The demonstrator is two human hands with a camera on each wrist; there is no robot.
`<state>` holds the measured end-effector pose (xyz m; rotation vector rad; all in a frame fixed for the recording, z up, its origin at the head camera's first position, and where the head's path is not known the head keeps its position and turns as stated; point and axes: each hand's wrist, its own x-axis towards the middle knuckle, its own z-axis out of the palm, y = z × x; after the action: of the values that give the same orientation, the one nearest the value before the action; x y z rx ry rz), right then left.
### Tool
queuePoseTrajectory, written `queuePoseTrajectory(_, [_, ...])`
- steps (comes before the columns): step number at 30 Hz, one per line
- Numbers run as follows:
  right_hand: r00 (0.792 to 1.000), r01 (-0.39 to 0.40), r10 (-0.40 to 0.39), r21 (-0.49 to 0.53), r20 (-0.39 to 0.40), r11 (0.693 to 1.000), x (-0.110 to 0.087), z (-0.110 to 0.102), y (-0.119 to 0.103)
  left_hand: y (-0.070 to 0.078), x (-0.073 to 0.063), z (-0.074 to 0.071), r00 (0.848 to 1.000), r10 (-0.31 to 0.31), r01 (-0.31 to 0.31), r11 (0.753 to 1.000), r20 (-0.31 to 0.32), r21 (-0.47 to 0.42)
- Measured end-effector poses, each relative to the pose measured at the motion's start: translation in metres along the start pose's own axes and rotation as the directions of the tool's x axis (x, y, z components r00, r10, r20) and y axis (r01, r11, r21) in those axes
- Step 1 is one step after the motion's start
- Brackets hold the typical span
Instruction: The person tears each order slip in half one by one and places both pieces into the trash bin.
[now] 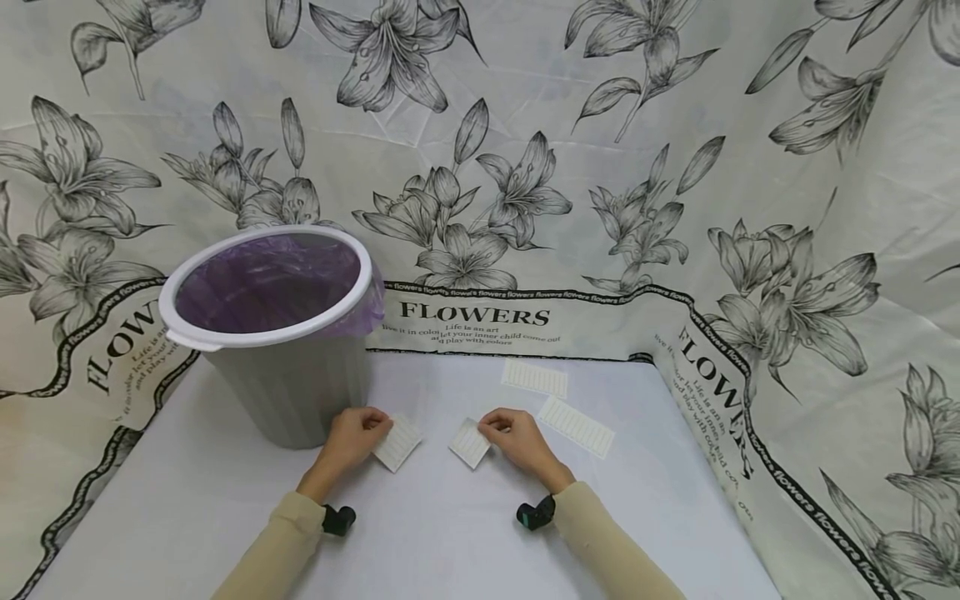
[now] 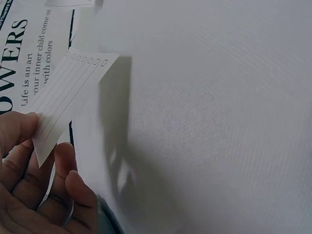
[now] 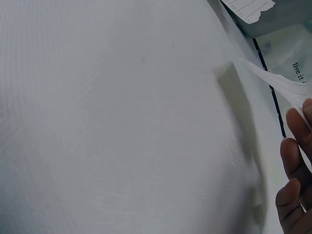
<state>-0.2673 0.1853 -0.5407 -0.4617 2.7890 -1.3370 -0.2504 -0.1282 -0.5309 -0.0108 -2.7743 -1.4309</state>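
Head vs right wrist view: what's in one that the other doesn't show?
Head only: the left hand, the purple bin liner, and two lined paper strips past the right hand.

Right wrist only: the ragged edge and small printed boxes on the left-hand paper piece, plus the bend in the right-hand paper piece; head is too coarse for these.

Both: those two paper pieces, the right hand (just fingers in wrist), grey bin, white tabletop, flower-print cloth.

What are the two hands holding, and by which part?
The left hand pinches one lined paper piece, the right hand another lined piece, each by the edge nearest that hand.
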Motion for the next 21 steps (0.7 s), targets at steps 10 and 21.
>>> queuePoseTrajectory(10, [1.0,-0.011,0.011,0.004,-0.002,1.0,0.001,-0.006,-0.001,0.003,0.004,-0.009,0.998,0.055,-0.055,0.998,0.008,0.028])
queuePoseTrajectory(21, [1.0,0.002,-0.002,0.005,-0.014,1.0,0.005,-0.012,-0.008,0.011,0.007,-0.019,0.996,0.088,-0.089,0.995,0.025,0.039])
